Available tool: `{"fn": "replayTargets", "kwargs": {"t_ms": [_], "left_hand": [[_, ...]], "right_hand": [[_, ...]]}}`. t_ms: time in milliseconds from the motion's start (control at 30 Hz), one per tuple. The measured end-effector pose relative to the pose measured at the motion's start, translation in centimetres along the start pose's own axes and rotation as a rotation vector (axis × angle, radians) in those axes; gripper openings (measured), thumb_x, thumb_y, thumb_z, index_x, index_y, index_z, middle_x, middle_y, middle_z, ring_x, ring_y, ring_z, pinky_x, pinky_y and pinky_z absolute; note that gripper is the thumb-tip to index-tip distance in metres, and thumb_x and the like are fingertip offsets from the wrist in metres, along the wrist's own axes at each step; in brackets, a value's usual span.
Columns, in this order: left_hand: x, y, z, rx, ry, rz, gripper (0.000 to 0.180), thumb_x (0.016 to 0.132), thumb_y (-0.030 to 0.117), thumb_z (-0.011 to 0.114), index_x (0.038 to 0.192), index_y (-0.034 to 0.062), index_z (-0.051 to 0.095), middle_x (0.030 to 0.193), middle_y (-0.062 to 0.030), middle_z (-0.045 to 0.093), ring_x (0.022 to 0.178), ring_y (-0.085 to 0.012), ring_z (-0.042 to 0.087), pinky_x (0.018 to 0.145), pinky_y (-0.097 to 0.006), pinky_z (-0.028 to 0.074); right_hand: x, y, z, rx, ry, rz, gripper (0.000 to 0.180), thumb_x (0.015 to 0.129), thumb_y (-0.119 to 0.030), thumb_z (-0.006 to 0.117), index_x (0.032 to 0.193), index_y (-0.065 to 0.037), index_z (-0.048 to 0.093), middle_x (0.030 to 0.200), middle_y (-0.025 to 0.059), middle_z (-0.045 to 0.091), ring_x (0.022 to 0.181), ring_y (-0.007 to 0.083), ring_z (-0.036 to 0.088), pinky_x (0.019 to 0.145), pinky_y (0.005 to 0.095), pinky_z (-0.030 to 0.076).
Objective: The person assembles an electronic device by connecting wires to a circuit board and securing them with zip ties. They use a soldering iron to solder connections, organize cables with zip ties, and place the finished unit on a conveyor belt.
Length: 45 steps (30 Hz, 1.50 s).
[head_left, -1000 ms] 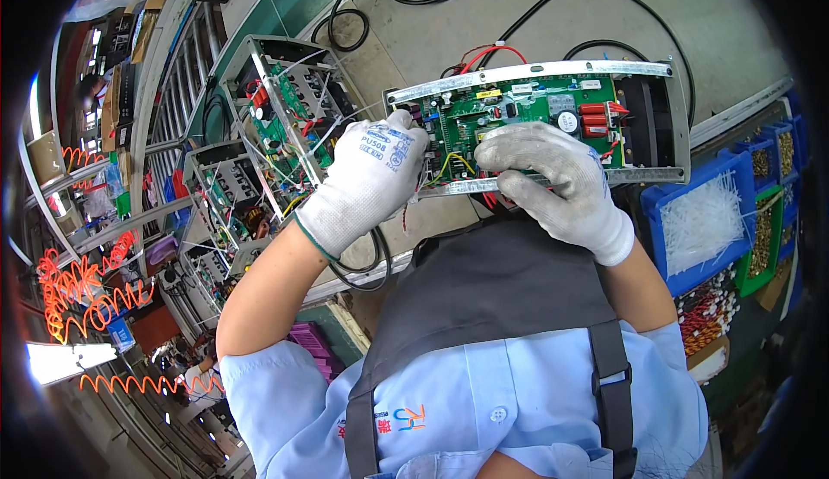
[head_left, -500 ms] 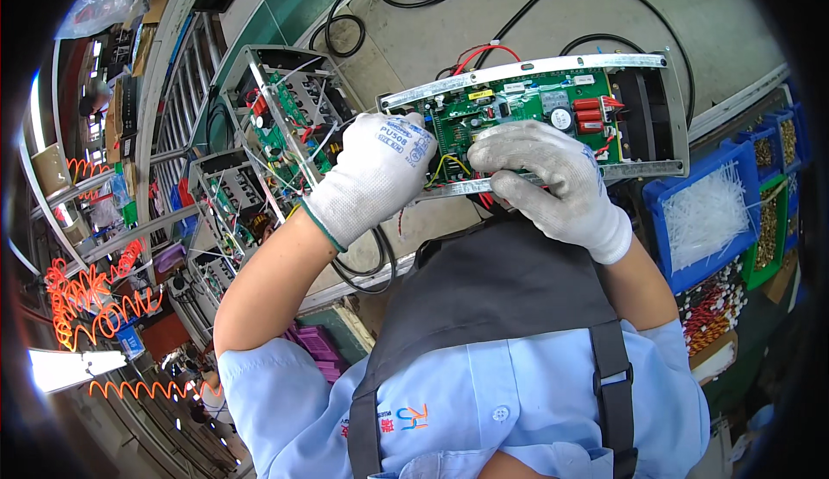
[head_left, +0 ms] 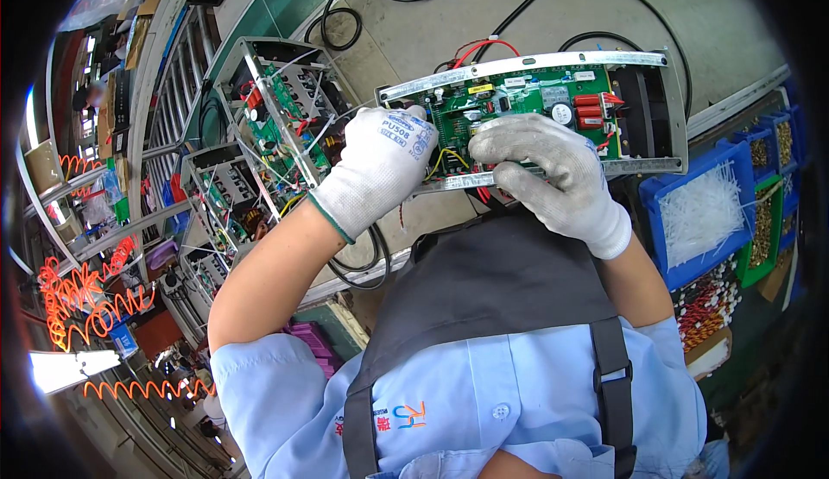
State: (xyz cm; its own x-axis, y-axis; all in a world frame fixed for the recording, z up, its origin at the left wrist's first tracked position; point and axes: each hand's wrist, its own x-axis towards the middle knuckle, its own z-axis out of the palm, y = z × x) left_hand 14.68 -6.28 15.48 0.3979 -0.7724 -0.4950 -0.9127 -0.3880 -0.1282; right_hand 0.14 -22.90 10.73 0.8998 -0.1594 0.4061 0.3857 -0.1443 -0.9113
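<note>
The fingers of our gloved right hand curve over the near side of a long green circuit board, thumb and forefinger parted; we see a gap between them and nothing clearly pinched. The fingers of our left hand, in a matching white knit glove, curl at the board's left end, knuckles toward us, so we cannot tell whether they grip anything. That hand probably also steadies the end while the right bridges the near rail.

The board sits in a silver metal chassis lying lengthwise across our front, at the near edge of the grey worktop; placed this way, we think, both hands reach it easily. A thin yellow wire loops between our hands, and red cylindrical components stand near the right end, clear of our fingers.

To our left stand similar open metal chassis with wired boards. To our right, seemingly for easy reach, sit a blue plastic bin of whitish translucent strips and a green plastic tray of small brass-coloured parts.
</note>
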Motion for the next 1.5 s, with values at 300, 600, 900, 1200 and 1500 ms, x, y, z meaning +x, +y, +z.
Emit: {"fn": "replayTargets", "kwargs": {"t_ms": [300, 600, 900, 1200, 1500], "left_hand": [[-7.6, -3.8, -2.6, -1.148, 0.606, -0.45, 0.021, 0.093, 0.009, 0.056, 0.107, 0.0014, 0.069, 0.094, -0.0054, 0.068, 0.078, -0.007, 0.061, 0.067, -0.023, 0.051], [-10.3, -0.2, 2.8, -1.39, 0.095, -0.045, 0.019, 0.089, 0.009, 0.062, 0.103, -0.0033, 0.066, 0.089, -0.0056, 0.068, 0.083, -0.0114, 0.063, 0.077, -0.03, 0.051], [-6.4, -2.5, 1.6, -1.224, 0.485, -0.19, 0.027, 0.083, 0.008, 0.066, 0.108, -0.0014, 0.067, 0.092, -0.0062, 0.065, 0.074, -0.0092, 0.061, 0.066, -0.024, 0.05], [-5.0, -1.7, 4.1, -1.421, 0.604, -0.394, 0.017, 0.085, 0.011, 0.068, 0.097, -0.001, 0.067, 0.085, -0.0054, 0.061, 0.075, -0.0121, 0.06, 0.065, -0.028, 0.049], [-5.5, -1.2, 5.4, -1.757, 0.609, -0.257, 0.012, 0.086, 0.009, 0.066, 0.096, 0.0023, 0.067, 0.088, -0.0016, 0.062, 0.08, -0.0065, 0.057, 0.067, -0.023, 0.048]], "right_hand": [[1.4, -2.0, 1.2, -0.155, -0.106, 0.094, 0.04, 0.076, -0.011, 0.072, 0.114, -0.003, 0.064, 0.095, 0.0126, 0.066, 0.094, 0.0287, 0.062, 0.086, 0.0387, 0.047], [4.7, -1.6, 3.8, -0.281, -0.189, 0.077, 0.008, 0.084, -0.009, 0.067, 0.09, -0.004, 0.067, 0.078, 0.01, 0.064, 0.073, 0.0234, 0.064, 0.066, 0.0346, 0.049], [6.2, -0.9, 4.3, 0.127, -0.291, 0.538, 0.014, 0.092, -0.008, 0.059, 0.103, 0.0, 0.059, 0.084, 0.0028, 0.061, 0.074, 0.0069, 0.056, 0.067, 0.0237, 0.047], [5.7, -1.6, 3.5, -0.022, -0.304, 0.37, 0.028, 0.084, -0.014, 0.069, 0.109, -0.003, 0.062, 0.095, 0.0067, 0.064, 0.085, 0.0164, 0.063, 0.075, 0.0295, 0.051], [4.7, -1.8, 5.6, -0.323, -0.253, 0.181, 0.015, 0.083, -0.019, 0.068, 0.089, -0.006, 0.064, 0.08, 0.0077, 0.063, 0.073, 0.0208, 0.062, 0.063, 0.0343, 0.048]]}}
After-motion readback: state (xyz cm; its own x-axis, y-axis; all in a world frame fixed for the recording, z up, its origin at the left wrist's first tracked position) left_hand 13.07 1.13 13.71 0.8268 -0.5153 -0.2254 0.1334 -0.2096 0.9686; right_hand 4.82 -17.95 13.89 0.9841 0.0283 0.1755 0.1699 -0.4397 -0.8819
